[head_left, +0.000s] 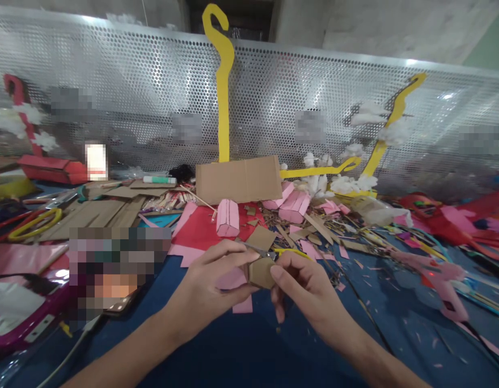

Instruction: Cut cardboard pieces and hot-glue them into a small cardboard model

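My left hand [211, 283] is closed round a small folded piece of pink paper and cardboard [229, 278]. Its brown, many-sided cardboard end [261, 273] faces my right hand [300, 285]. The thumb and curled fingers of that hand pinch the edge of this cardboard end. Just beyond the fingertips show a grey blade-like strip [268, 253] and a thin yellow curve [292, 252]; whether a hand touches them I cannot tell. A pink faceted paper piece [228, 218] stands on red paper [193, 229] farther back.
A cardboard box [238, 180] with a tall yellow hook [223, 108] stands ahead, before a perforated metal panel [265, 97]. A pink glue gun [439, 277] lies at right with its cord. Cardboard sheets [96, 215] and a purple-edged item [35, 318] are at left. Scraps litter the blue table [249, 350].
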Available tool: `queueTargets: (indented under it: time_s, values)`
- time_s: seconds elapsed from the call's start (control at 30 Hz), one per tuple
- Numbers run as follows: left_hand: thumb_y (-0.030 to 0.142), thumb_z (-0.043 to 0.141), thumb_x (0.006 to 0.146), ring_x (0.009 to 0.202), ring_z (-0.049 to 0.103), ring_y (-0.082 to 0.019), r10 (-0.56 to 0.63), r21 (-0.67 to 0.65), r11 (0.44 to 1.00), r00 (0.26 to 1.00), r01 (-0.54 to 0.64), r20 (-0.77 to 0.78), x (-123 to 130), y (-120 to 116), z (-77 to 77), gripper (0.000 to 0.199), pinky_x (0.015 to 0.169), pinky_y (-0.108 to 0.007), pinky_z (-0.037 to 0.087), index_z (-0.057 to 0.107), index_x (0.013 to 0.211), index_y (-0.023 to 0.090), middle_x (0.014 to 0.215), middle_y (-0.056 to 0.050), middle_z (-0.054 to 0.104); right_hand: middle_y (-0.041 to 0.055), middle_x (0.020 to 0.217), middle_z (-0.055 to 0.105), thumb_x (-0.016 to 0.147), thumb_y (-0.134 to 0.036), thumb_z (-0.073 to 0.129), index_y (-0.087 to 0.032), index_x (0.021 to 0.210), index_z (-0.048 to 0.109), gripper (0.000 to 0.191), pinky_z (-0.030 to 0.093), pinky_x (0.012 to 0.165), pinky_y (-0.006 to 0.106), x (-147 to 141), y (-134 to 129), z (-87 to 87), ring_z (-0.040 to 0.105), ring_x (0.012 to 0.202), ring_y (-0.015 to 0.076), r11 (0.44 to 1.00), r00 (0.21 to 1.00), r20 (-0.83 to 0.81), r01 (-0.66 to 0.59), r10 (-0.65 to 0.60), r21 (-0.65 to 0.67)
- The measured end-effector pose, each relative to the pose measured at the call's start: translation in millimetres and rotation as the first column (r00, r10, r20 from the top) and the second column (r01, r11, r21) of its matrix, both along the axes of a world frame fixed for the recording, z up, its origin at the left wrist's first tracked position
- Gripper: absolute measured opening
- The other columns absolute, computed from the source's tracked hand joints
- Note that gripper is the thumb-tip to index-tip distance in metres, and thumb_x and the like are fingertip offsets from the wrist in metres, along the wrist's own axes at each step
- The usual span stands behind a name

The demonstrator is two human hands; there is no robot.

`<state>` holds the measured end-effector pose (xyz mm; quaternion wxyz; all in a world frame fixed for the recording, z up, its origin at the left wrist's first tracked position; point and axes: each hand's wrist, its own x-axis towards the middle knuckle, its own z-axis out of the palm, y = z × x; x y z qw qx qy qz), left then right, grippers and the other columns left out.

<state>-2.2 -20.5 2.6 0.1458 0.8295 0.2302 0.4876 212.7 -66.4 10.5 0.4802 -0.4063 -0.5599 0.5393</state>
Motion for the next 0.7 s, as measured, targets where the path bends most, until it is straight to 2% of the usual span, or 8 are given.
queueTargets:
  time_s: [0.33, 0.5, 0.7]
  values:
    - [0.022, 0.086, 0.082, 0.106, 0.071, -0.020, -0.014, -0.089, 0.996, 1.000, 0.013, -0.012, -0.5, 1.3, -1.7, 0.043, 0.099, -0.031, 0.060, 0.074, 0.124, 0.020, 0.116, -0.007, 0.072, -0.0033, 0.060, 0.067, 0.097, -0.052, 0.067, -0.020, 0.080, 0.055, 0.039, 0.050, 0.045, 0.019, 1.0, 2.4, 0.0, 0.061, 0.041, 0.0079, 1.000, 0.998, 0.063, 0.011, -0.012, 0.015]
    - [0.026, 0.084, 0.084, 0.108, 0.071, -0.021, -0.009, -0.160, 0.987, 0.997, -0.003, -0.072, -2.2, 1.7, 1.5, 0.044, 0.100, -0.032, 0.059, 0.074, 0.126, 0.018, 0.120, -0.009, 0.071, -0.0038, 0.061, 0.066, 0.097, -0.052, 0.067, -0.020, 0.080, 0.055, 0.038, 0.049, 0.046, 0.019, 1.6, 2.2, -1.0, 0.061, 0.042, 0.0081, 0.999, 0.997, 0.079, 0.020, -0.022, 0.029]
    - [0.028, 0.080, 0.089, 0.109, 0.071, -0.022, -0.012, -0.153, 0.988, 0.996, -0.002, -0.087, -2.2, 4.4, 1.0, 0.041, 0.102, -0.034, 0.059, 0.073, 0.127, 0.016, 0.120, -0.010, 0.072, -0.0037, 0.061, 0.066, 0.099, -0.051, 0.065, -0.021, 0.081, 0.055, 0.037, 0.050, 0.047, 0.020, 1.9, 2.2, -1.9, 0.061, 0.043, 0.0088, 0.999, 0.996, 0.092, 0.017, -0.020, 0.027]
